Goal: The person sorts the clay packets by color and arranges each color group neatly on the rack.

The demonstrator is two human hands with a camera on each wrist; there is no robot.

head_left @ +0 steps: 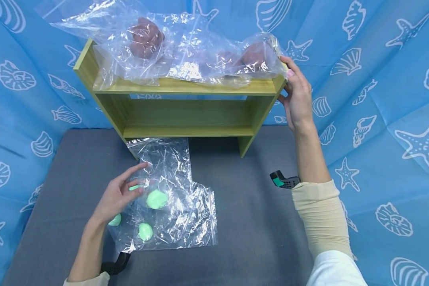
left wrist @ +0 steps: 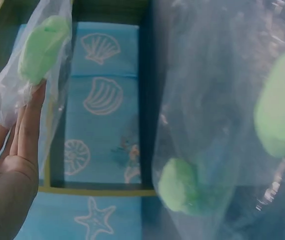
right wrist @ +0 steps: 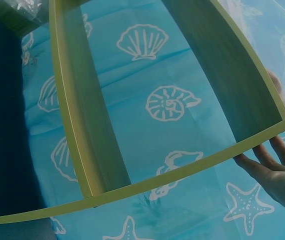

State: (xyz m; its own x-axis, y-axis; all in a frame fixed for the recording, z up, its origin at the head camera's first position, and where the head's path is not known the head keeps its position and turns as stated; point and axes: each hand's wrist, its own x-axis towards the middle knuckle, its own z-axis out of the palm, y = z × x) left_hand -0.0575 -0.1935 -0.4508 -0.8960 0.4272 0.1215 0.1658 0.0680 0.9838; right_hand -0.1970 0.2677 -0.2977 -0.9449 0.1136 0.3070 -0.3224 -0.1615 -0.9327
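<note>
A white sleeve (head_left: 337, 270) at lower right. Left of centre, the left hand (head_left: 118, 194) appears to pinch clear plastic (head_left: 180, 216) around green lumps (head_left: 157, 199), its grip loose, perhaps to control the slippery film. At upper right, the right hand (head_left: 298, 97) grips the edge of a yellow-green shelf (head_left: 189, 131), apparently steadying it beneath bagged brown lumps (head_left: 146, 37). Behind hangs a blue, shell-patterned curtain (head_left: 379, 99).

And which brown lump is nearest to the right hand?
The rightmost brown lump on the shelf, close to the right hand; the rest sit farther left.
</note>
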